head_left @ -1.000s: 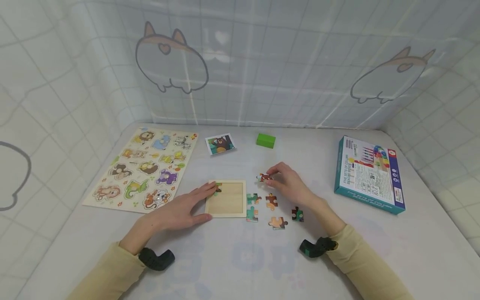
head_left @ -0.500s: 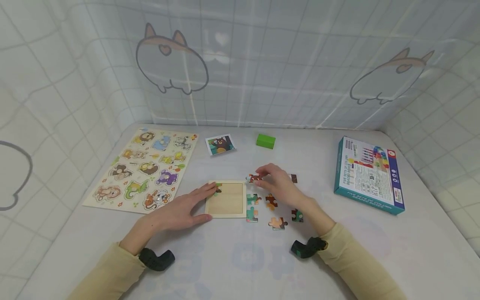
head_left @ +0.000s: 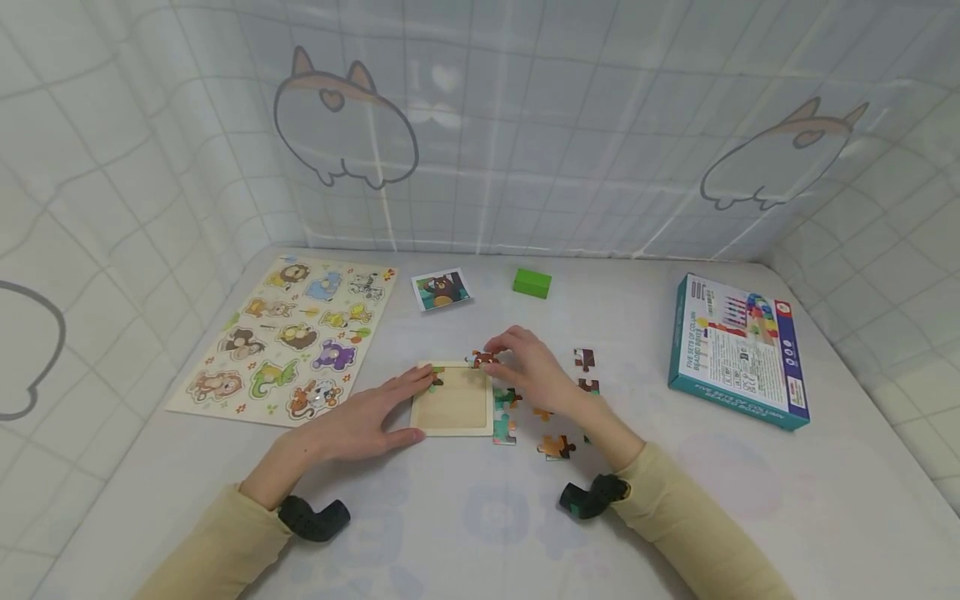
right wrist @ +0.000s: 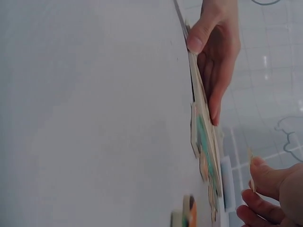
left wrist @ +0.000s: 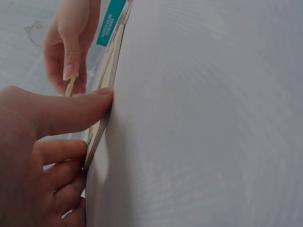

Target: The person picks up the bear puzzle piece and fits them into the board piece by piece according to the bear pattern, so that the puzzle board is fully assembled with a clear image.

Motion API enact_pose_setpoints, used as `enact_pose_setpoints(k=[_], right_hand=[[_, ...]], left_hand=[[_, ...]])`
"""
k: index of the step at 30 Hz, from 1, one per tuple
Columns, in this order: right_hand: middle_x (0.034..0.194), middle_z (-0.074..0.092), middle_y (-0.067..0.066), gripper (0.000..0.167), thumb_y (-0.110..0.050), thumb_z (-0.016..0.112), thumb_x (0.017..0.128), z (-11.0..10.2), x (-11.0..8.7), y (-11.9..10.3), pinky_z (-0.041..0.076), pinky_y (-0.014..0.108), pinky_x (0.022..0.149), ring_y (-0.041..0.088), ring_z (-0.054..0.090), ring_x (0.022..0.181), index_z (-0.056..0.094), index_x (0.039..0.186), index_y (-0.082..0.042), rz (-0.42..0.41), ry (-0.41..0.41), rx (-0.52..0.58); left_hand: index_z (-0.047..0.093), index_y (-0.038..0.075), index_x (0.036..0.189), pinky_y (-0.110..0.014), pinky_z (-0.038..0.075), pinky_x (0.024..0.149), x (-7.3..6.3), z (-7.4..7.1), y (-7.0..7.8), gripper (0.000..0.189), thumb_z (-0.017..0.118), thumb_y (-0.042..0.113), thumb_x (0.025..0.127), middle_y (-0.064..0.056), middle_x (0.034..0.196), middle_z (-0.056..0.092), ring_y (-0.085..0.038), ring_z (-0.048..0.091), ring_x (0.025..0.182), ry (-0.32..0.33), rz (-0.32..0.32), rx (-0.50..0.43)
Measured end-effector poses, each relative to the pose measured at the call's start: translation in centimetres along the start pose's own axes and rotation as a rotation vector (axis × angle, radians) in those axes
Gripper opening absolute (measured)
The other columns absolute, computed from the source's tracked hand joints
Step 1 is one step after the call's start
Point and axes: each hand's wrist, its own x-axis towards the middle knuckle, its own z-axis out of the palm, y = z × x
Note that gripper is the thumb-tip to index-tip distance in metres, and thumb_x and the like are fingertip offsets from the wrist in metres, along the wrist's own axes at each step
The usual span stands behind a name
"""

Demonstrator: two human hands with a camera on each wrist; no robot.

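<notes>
A shallow wooden puzzle tray (head_left: 452,432) lies flat, with one small puzzle piece (head_left: 437,379) in its far left corner. My left hand (head_left: 356,421) holds the tray's left side, its thumb at the near corner and fingers toward the far one. Between thumb and fingers my right hand (head_left: 528,367) pinches a brown bear puzzle piece (head_left: 482,359) over the tray's far right corner. In the right wrist view that piece (right wrist: 252,175) appears edge-on, raised above the table. Loose puzzle pieces (head_left: 504,429) lie right of the tray, some partly hidden under my right hand and forearm.
An animal peg board (head_left: 258,333) lies at the left. Behind the tray are a bear picture card (head_left: 441,289) and a green block (head_left: 532,282). A teal-edged box (head_left: 738,350) sits at the right. Tiled-pattern sheeting (head_left: 487,125) stands behind the table.
My right hand has carried the bear piece leftward, from above the loose pieces to the tray's far right corner. Loose pieces at the right are uncovered. My left hand and the tray have stayed put.
</notes>
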Motion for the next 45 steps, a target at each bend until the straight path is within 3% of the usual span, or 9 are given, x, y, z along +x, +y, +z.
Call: enact_pose_setpoints(k=[21,34,45], right_hand=[[0.115,0.063,0.005,0.027,-0.024,0.067,0.097,2.9,1.7,-1.4,0.049,0.04,0.102,0.021,0.057,0.112,0.067,0.117,-0.006,0.095,-0.053,0.009],[0.114,0.061,0.007,0.023,-0.022,0.071,0.094,3.9,1.5,-1.1,0.047,0.036,0.087,0.023,0.051,0.104,0.07,0.111,-0.007,0.031,-0.018,-0.06],[0.112,0.06,0.006,0.019,-0.023,0.072,0.093,4.2,1.5,-1.2,0.046,0.035,0.087,0.022,0.049,0.103,0.07,0.107,-0.01,0.039,-0.013,-0.076]], left_hand=[[0.026,0.017,0.16,-0.056,0.03,0.119,0.0,-0.1,0.2,0.078,0.061,0.047,0.097,-0.001,0.168,0.016,-0.031,0.022,0.152,-0.004,-0.006,0.002],[0.029,0.014,0.158,-0.053,0.029,0.12,0.1,-0.1,0.2,0.077,0.062,0.047,0.097,-0.003,0.167,0.019,-0.03,0.022,0.152,0.003,0.003,0.024],[0.031,0.013,0.158,-0.052,0.03,0.12,0.1,-0.1,0.3,0.076,0.063,0.045,0.096,-0.005,0.167,0.022,-0.03,0.024,0.152,0.017,0.005,0.039]])
